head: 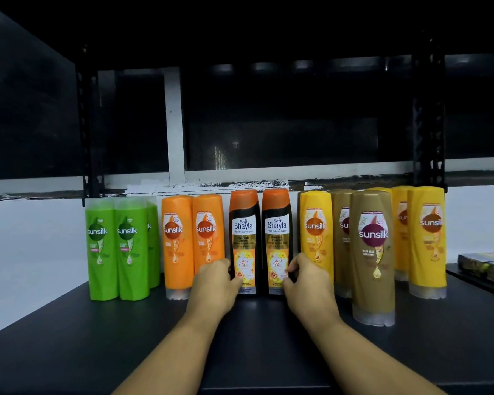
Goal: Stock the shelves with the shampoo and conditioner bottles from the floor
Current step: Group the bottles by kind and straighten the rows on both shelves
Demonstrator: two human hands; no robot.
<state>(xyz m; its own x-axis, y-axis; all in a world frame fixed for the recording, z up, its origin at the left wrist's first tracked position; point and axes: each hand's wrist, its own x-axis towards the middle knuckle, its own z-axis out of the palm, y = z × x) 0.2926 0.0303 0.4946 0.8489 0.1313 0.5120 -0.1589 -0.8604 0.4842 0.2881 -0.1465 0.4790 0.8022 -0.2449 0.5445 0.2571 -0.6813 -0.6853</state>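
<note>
Head view looks down onto a dark shelf [69, 352] where a row of bottles stands upright along the back, across the middle of the frame. Both arms reach in from the bottom edge to the centre of that row. The left hand [214, 283] curls its fingers round the lower left side of the left black bottle [244, 240], thumb in front. The right hand [305, 280] does the same on the lower right side of the right black bottle [277, 238]. These two orange-capped bottles stand touching each other, long axis vertical, labels facing the camera, pinched as a pair between the two hands. Each hand is nearest its own bottle, and the fingers sit low, well below the caps. To the left of centre stand the orange bottles [177, 243], just beside the left hand, and further left the green bottles [102, 246]. To the right a yellow bottle [315, 238] stands just behind the right hand's knuckles, with a brown bottle [372, 258] set forward of the row. Some flat packets [485, 265] lie at the right edge. My judgement is that the pair is being settled into its gap, so a release calls for sliding the fingers out sideways without nudging the neighbours; the floor stock is out of sight.
</note>
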